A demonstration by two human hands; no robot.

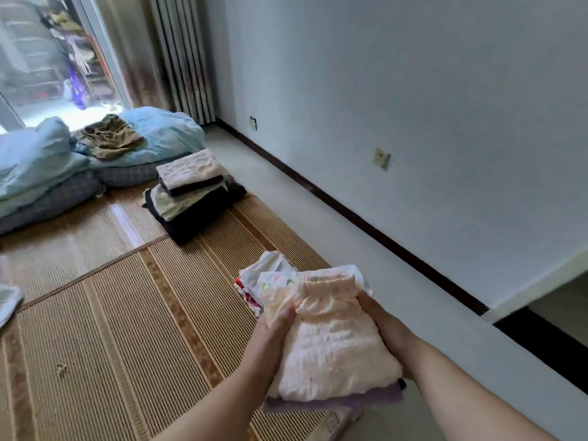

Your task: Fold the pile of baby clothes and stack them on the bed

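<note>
I see a pale peach crinkled garment [331,342] topping a lilac piece [337,402]. The folded stack [191,198] is cream over black. The woven mat [105,329] is tan with brown striped bands. Light blue quilts [159,135] carry an olive-brown garment [109,138]; the pillows [54,198] are grey checked.

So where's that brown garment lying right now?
In the head view, the brown garment lies far back on the left, on top of the pale blue bedding near the window, behind the folded stack.

Dim rm, window [47,58] glare top-left, blurry edges.
</note>
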